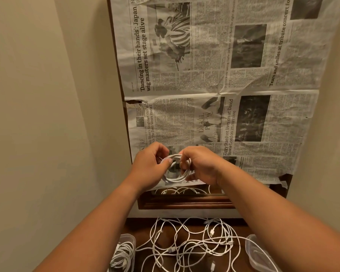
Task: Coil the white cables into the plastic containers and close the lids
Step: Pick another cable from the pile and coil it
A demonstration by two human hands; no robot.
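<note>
Left hand [151, 165] and right hand [200, 167] together pinch a nearly wound white cable coil [177, 178], raised above the table's far edge. Next, probably, it goes down into the plastic container [252, 244] at the right edge.

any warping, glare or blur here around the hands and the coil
Head view: warm, dim, even light, no glare; the wide lens splays the newspaper edges outward; the cable coil held by the left hand and right hand is fairly sharp; the plastic container at bottom left looks soft.
</note>
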